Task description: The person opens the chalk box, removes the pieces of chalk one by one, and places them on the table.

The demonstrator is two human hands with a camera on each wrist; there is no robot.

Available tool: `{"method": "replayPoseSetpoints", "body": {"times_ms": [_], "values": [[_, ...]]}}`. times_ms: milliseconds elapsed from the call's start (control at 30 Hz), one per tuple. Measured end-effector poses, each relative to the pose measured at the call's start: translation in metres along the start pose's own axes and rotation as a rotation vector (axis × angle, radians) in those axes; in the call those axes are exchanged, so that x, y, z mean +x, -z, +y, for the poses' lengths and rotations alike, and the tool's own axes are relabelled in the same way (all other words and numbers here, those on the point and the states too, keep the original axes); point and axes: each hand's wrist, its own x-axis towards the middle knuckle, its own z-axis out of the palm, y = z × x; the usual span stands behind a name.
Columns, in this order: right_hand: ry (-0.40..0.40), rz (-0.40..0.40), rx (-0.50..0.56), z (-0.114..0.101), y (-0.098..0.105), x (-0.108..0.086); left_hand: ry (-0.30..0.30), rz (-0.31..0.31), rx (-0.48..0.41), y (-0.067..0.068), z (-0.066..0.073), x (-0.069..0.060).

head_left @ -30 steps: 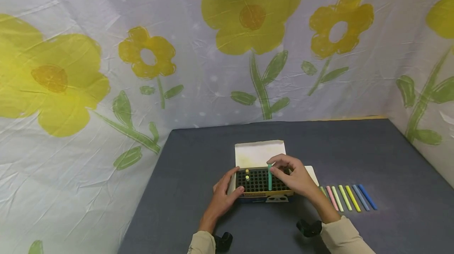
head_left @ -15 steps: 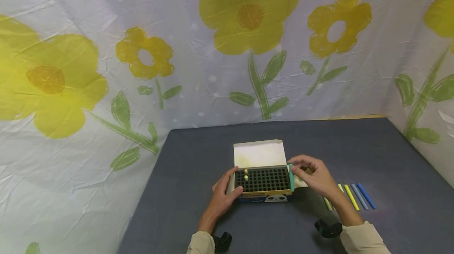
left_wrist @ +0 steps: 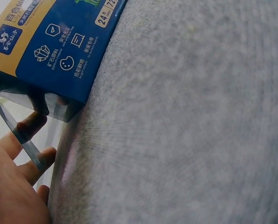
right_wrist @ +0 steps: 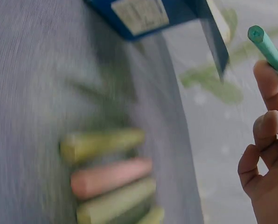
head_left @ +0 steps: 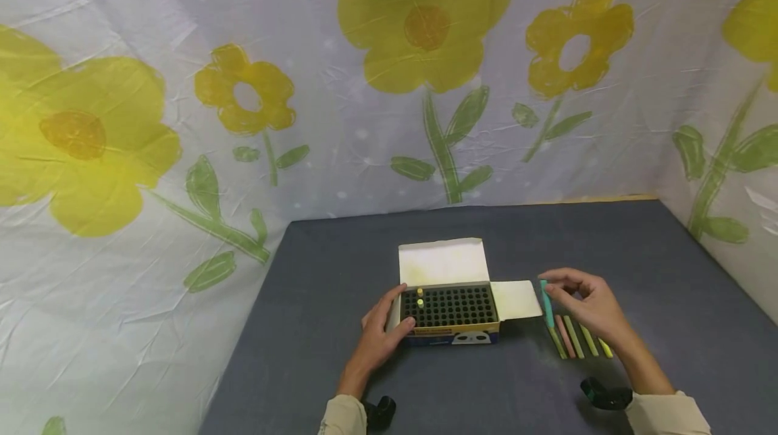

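Observation:
At the middle of the table stands an opened chalk box (head_left: pixel 422 340), its black insert full of round holes. Two chalk ends, one orange-yellow (head_left: pixel 420 292) and one pale yellow (head_left: pixel 420 303), show at the left of the insert. My left hand (head_left: pixel 375 335) grips the box's left end, thumb at the front edge and fingers toward the back. To the right of the box, my right hand (head_left: pixel 588 298) pinches a teal chalk stick (head_left: pixel 546 303) upright by its upper part, above the row of sticks. In the right wrist view that teal chalk (right_wrist: pixel 266 45) sticks out past the fingertips.
Several chalk sticks lie side by side on the dark table: olive green (head_left: pixel 556 342), pink (head_left: pixel 566 337), pale and yellow ones, partly behind the right hand. A white lid (head_left: pixel 442 261) stands at the box's back, and a side flap (head_left: pixel 516 300) extends right. Flowered cloth (head_left: pixel 340 151) hangs behind.
My right hand has carried the teal chalk from over the insert rightward, past the side flap, to above the row of sticks. The left hand has stayed on the box.

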Motion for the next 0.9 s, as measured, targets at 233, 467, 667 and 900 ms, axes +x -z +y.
{"method": "replayPoseSetpoints", "body": {"times_ms": [233, 467, 667, 900], "values": [[-0.133, 0.010, -0.089, 0.019, 0.031, -0.013, -0.002, 0.002, 0.003, 0.000, 0.000, 0.000], [-0.271, -0.006, -0.155, 0.042, 0.059, -0.026, -0.003, 0.002, 0.007, 0.000, -0.002, 0.001], [-0.318, -0.028, -0.193, 0.059, 0.069, -0.038, 0.011, -0.007, 0.002, 0.000, -0.002, 0.001], [-0.310, -0.029, -0.249, 0.073, 0.078, -0.045, 0.006, 0.003, 0.009, -0.002, -0.004, 0.001]]}}
